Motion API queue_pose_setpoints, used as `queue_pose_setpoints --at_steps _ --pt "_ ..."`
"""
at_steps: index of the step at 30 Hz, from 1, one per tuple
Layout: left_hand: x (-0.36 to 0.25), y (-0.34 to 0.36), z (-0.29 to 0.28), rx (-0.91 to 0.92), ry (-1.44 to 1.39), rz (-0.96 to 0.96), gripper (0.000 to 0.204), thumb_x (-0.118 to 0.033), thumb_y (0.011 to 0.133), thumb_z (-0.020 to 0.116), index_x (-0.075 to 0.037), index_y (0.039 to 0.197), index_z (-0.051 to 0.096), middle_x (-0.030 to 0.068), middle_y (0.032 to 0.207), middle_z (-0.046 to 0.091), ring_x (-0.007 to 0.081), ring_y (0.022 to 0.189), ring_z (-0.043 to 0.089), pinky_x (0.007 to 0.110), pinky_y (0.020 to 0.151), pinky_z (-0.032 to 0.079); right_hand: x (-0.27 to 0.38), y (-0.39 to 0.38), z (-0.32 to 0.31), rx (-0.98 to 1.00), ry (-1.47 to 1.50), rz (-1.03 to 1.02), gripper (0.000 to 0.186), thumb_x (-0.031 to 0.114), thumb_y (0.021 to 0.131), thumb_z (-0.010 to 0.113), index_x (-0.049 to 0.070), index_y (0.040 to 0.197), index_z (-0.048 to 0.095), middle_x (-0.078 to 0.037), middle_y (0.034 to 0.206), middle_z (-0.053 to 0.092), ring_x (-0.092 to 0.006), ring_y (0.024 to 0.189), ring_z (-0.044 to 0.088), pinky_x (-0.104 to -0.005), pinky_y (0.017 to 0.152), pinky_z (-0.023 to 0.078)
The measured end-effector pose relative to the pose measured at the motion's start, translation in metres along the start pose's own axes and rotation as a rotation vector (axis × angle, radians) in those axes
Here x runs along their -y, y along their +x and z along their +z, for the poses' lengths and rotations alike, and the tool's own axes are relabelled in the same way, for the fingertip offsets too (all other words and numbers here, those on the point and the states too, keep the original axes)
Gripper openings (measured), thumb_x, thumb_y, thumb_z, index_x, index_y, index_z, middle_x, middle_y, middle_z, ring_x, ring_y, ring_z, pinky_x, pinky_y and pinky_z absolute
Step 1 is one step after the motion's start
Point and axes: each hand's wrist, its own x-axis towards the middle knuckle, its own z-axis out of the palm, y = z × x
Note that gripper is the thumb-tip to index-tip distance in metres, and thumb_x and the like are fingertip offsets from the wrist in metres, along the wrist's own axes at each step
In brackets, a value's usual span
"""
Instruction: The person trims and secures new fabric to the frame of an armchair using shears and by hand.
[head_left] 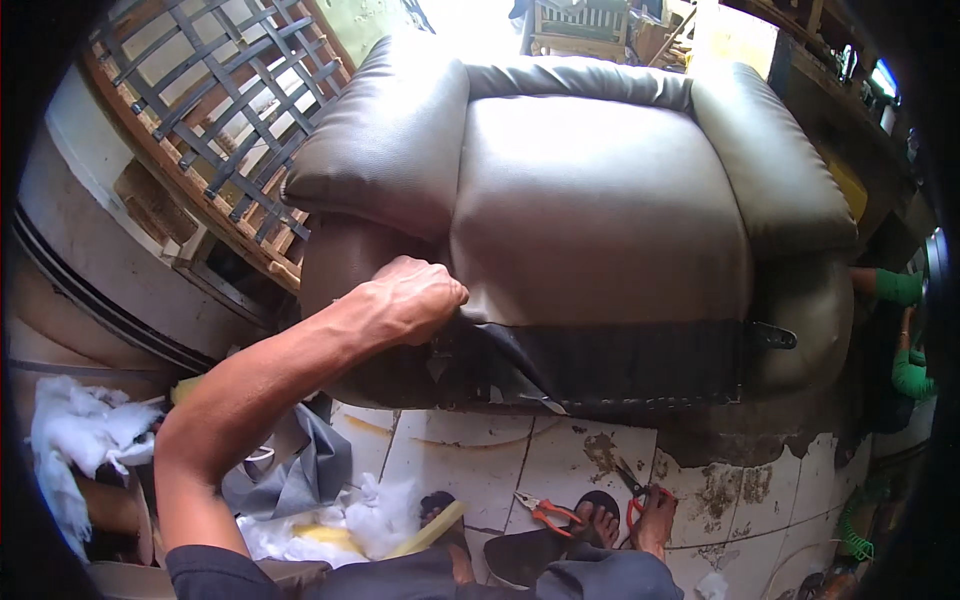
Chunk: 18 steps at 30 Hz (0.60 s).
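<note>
A brown leather-look armchair (600,200) fills the middle of the view. My left hand (415,298) is closed in a fist on the lower left of its seat front, pinching the edge of the brown cover. Beside that hand a black cloth strip (640,362) runs along the chair's lower front, its left end folded. Low down by my foot, my right hand (655,522) is closed round the red handles of scissors (632,482), dark blades pointing up and away. Pliers with orange handles (548,510) lie on the tiles left of that foot.
White stuffing (380,515) and grey cloth (300,470) lie at lower left. A wooden frame with woven webbing (215,110) leans at the far left. A metal bracket (775,337) sticks out at the chair's right. Another person's green sleeves (910,375) show at the right edge.
</note>
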Motion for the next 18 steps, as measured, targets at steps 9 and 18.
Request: queue_pose_setpoints --at_steps 9,18 --pt "0.001 0.019 -0.001 -0.143 -0.077 -0.023 0.020 -0.005 0.087 0.064 -0.006 0.106 0.069 0.0179 0.094 0.074 0.0349 0.092 0.074 0.048 0.077 0.059 0.005 0.013 -0.020 0.156 0.303 0.106 0.060 0.012 0.076 0.073 0.004 0.133 0.059 -0.026 0.127 0.064 -0.0438 0.118 0.062 -0.0489 0.094 0.051" --pt "-0.054 -0.034 0.001 -0.851 -0.490 -0.043 0.009 -0.010 0.094 0.063 -0.003 0.095 0.069 0.0164 0.086 0.069 0.0316 0.079 0.070 0.043 0.070 0.054 0.074 -0.001 -0.064 0.171 0.422 0.163 0.045 0.023 0.088 0.077 0.008 0.127 0.061 -0.011 0.082 0.070 -0.0185 0.071 0.067 -0.0339 0.067 0.054"
